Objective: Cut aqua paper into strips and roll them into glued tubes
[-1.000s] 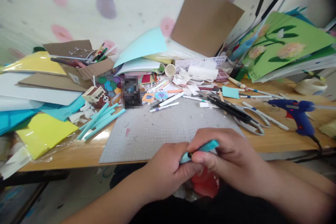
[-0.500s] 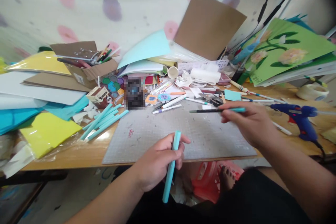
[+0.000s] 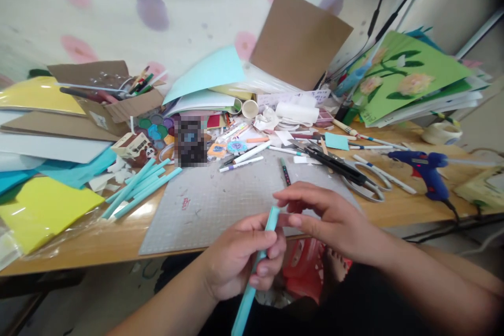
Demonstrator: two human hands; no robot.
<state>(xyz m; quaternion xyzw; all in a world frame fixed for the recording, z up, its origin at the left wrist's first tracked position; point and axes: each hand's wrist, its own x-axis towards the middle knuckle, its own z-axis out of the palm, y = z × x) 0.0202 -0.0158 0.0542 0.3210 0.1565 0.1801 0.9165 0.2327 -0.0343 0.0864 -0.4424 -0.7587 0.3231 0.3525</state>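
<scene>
My left hand (image 3: 246, 252) is closed around a slim turquoise stick (image 3: 247, 299), which looks like folded paper. The stick slants from my lap up past my thumb, its top end showing above the fingers. Close by that top end is my right hand (image 3: 334, 218), fingers apart; whether they touch the stick I cannot tell. A dark dotted pen with a green end (image 3: 285, 172) shows behind my right hand, over the grey cutting mat (image 3: 220, 194), its lower part hidden. Black-and-grey scissors (image 3: 342, 168) lie just beyond that hand.
Several similar turquoise sticks (image 3: 144, 186) lie left of the mat, near a yellow sheet (image 3: 47, 210). A blue glue gun (image 3: 423, 165) stands at right with its cable. Pens, paper scraps, a small carton (image 3: 132, 147) and stacked sheets crowd the back.
My right hand has come left and down to the stick; the pen is no longer pinched in its fingers. The scissors now show uncovered. My view has shifted slightly right.
</scene>
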